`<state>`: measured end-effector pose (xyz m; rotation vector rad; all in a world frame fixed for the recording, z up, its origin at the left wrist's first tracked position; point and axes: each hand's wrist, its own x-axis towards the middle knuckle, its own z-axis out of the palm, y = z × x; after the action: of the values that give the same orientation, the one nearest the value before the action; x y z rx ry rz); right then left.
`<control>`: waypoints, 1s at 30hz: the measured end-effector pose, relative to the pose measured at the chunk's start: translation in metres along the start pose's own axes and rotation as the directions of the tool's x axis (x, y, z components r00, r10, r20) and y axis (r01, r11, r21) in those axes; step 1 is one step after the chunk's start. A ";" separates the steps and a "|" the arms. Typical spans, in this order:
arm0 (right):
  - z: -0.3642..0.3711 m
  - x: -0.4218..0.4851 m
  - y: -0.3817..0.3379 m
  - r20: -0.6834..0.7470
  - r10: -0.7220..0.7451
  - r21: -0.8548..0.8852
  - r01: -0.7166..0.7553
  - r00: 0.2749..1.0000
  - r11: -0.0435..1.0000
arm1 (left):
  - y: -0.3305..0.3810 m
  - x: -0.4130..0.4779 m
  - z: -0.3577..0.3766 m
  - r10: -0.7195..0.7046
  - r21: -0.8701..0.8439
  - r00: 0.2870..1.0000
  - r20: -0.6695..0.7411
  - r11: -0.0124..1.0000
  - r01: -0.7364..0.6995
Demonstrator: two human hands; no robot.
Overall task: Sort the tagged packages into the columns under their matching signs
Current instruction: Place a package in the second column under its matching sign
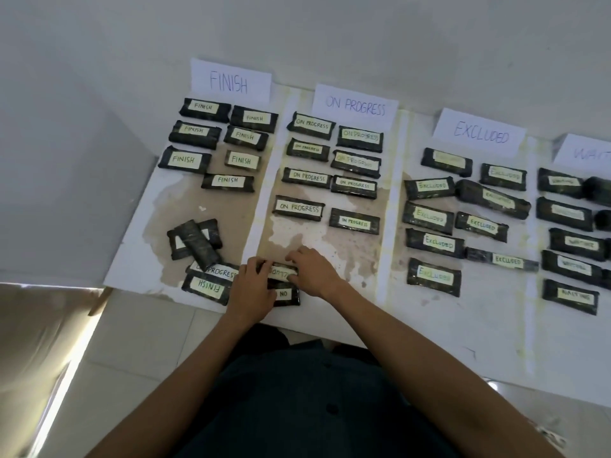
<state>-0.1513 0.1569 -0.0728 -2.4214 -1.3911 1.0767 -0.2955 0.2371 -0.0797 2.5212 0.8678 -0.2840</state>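
Observation:
Black wrapped packages with pale tags lie in columns on a white sheet [429, 325] under paper signs: FINISH [230, 81], ON PROGRESS [355, 105], EXCLUDED [480, 133] and a cut-off fourth sign [587, 153]. At the near edge lies an unsorted cluster. My left hand [249, 290] and my right hand [310, 271] both grip one package [281, 272] whose tag reads upside down. Beneath it sits a package tagged "ON" [286, 295]. To the left lie an upside-down FINISH package [205, 285] and an ON PROGRESS package [218, 270].
Two more loose packages [195, 241] lie crossed over each other at the lower left of the FINISH column. A grey wall stands behind the signs. Pale floor tiles [132, 342] run along the sheet's near edge, and my dark clothing fills the bottom.

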 end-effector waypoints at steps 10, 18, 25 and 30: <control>0.000 0.019 -0.020 0.008 0.131 0.081 -0.131 0.991 0.988 | -0.009 0.006 -0.009 0.082 -0.059 0.996 -0.035 0.995 -0.084; -0.032 -0.003 0.008 0.079 0.381 0.702 -0.323 0.921 0.635 | 0.033 0.017 -0.020 -0.072 -0.291 0.997 0.006 0.954 0.071; -0.032 -0.045 0.041 0.168 0.388 0.889 -0.309 0.906 0.337 | 0.081 0.017 -0.006 0.061 -0.262 0.997 0.041 0.964 -0.048; -0.052 -0.093 0.088 -0.151 0.515 0.758 -0.235 0.844 0.609 | 0.128 0.026 0.003 0.200 -0.168 0.979 0.025 0.967 -0.193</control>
<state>-0.0857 0.0445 -0.0272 -2.1494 -0.2107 0.9308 -0.1958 0.1601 -0.0461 2.4137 0.5929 -0.1910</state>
